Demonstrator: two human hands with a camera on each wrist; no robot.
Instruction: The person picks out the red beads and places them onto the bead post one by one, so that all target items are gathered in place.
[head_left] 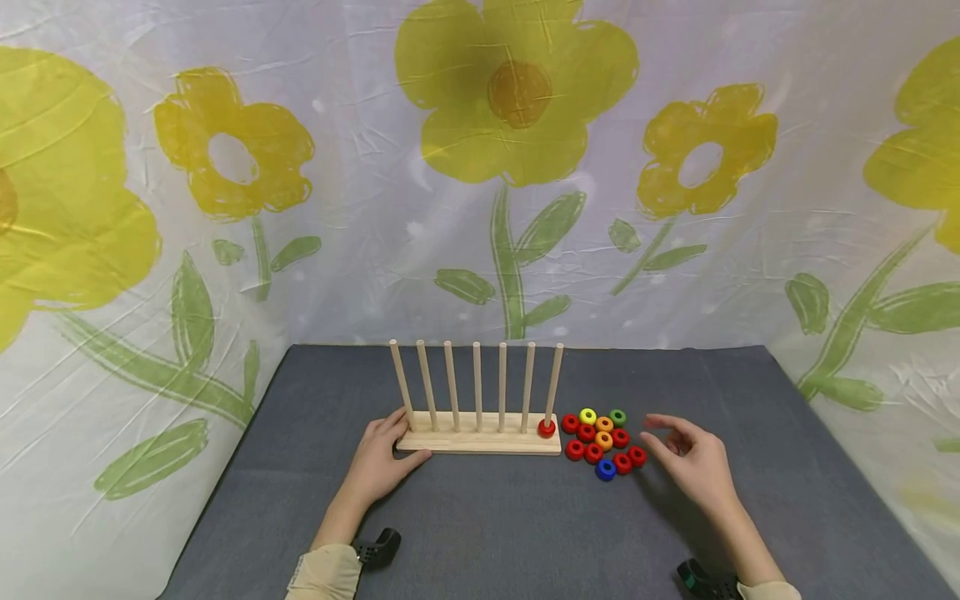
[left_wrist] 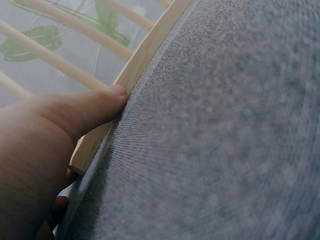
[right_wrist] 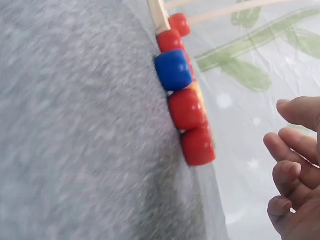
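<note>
A wooden peg rack (head_left: 480,444) with several upright dowels stands on the table. My left hand (head_left: 378,458) grips its left end, the thumb (left_wrist: 107,102) along the front edge and the other fingers round the end and behind. On the rightmost dowel, one red bead (head_left: 546,429) sits at the bottom. Loose beads lie right of the rack: several red, two orange, a yellow bead (head_left: 587,416), a green bead (head_left: 617,417) and a blue bead (head_left: 605,470). Just right of them, my right hand (head_left: 693,462) hovers with relaxed, parted fingers and holds nothing.
Dark grey cloth (head_left: 495,525) covers the table. Behind it hangs a pale fabric backdrop (head_left: 360,250) with yellow flowers. Black bands (head_left: 378,547) are worn on both wrists, below light sleeves.
</note>
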